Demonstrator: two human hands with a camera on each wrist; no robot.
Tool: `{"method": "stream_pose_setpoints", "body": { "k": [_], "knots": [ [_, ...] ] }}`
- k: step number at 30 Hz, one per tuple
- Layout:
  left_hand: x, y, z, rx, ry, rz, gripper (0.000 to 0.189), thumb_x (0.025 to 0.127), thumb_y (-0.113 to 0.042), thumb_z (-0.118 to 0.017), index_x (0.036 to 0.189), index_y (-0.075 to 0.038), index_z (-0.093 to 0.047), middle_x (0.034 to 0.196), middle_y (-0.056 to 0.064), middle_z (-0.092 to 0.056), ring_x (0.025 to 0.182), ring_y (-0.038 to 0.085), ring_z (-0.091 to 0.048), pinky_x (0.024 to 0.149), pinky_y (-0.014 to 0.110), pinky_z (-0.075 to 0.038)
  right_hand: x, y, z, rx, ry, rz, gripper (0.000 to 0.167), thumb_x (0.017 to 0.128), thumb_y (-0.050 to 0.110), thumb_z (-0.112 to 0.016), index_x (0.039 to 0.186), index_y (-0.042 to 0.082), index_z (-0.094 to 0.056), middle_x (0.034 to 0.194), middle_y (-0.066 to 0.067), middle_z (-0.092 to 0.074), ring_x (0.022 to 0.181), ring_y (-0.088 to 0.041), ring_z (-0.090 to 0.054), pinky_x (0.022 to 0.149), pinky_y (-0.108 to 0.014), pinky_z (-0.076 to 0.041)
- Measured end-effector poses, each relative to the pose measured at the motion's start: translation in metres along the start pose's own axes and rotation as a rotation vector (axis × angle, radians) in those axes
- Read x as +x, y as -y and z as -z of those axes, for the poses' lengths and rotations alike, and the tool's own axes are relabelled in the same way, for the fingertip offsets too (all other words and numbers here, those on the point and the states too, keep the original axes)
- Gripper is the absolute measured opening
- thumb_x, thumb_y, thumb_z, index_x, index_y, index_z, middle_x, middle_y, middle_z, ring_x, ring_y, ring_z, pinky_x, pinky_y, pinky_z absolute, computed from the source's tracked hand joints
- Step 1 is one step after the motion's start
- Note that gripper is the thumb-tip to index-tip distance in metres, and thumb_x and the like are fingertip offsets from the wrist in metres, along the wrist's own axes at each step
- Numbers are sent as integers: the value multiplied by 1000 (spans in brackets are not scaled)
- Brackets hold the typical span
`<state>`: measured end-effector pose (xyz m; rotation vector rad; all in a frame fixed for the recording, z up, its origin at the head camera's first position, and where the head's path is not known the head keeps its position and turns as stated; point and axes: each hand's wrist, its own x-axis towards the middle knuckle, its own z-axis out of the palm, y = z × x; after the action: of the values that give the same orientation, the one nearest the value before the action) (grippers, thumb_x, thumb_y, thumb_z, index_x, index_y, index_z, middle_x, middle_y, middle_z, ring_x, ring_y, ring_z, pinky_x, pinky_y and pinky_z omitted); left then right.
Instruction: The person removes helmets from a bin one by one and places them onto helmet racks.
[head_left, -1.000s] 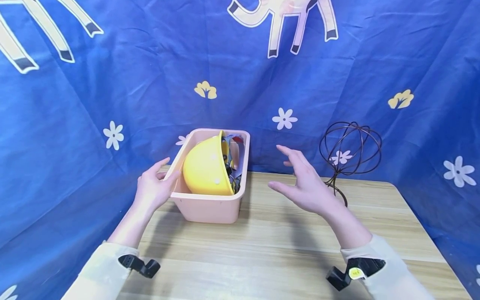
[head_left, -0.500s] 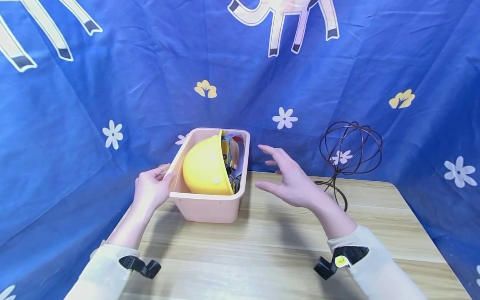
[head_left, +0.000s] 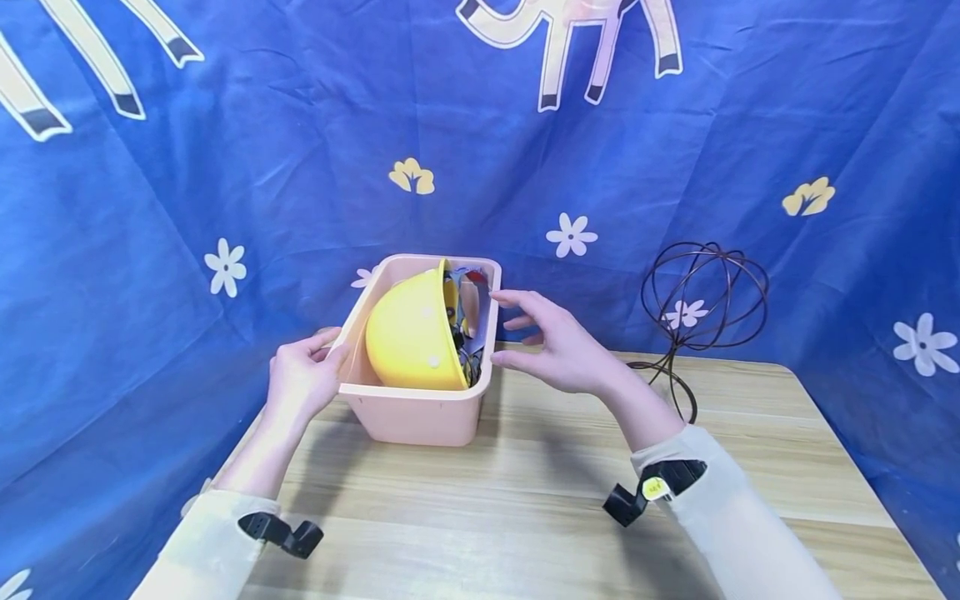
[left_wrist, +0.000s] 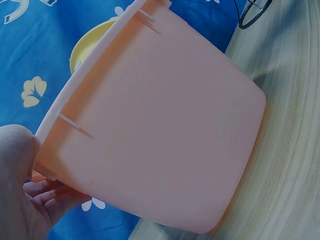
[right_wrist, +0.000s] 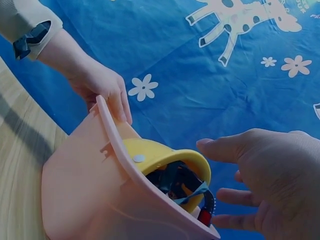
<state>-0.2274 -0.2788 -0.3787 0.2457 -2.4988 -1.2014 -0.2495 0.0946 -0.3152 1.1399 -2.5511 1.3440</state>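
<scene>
A pink plastic bin (head_left: 420,421) stands on the wooden table, holding a yellow hard hat (head_left: 408,333) turned on its side. Dark straps and a blue band (right_wrist: 192,192) show inside the hat in the right wrist view. My left hand (head_left: 303,375) grips the bin's left rim, thumb over the inside and fingers beneath the lip, as the left wrist view also shows at the rim (left_wrist: 65,95). At the bin's right rim, my right hand (head_left: 551,342) has its fingers extended and spread from the thumb, fingertips right at the edge, holding nothing.
A dark wire stand with a globe-shaped top (head_left: 705,296) is at the back right of the table (head_left: 480,517). Blue printed cloth (head_left: 315,167) hangs behind and along both sides.
My right hand has moved left, from beside the wire stand to the bin's right rim. My left hand's fingers have closed on the left rim. The bin and hard hat stay in place.
</scene>
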Motion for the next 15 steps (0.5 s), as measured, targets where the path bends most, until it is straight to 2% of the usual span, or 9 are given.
{"method": "stream_pose_setpoints", "body": {
  "k": [9,15],
  "knots": [
    [1,1,0,-1,0,15,44,103,-32,-68,142,-10,-69,124,21,-74,116,35,-71,96,49,-55,21,-1,-11,137,39,-38,65,92,15,-86,150,14,-57,144,-3,-59,120,-27,-69,91,-36,-59],
    [2,4,-1,8,-2,15,45,104,-34,-67,142,-11,-69,124,21,-74,117,35,-71,95,49,-55,34,-4,-18,157,67,-75,63,92,18,-86,148,15,-59,136,-3,-63,117,-24,-70,92,-36,-59]
  ]
}}
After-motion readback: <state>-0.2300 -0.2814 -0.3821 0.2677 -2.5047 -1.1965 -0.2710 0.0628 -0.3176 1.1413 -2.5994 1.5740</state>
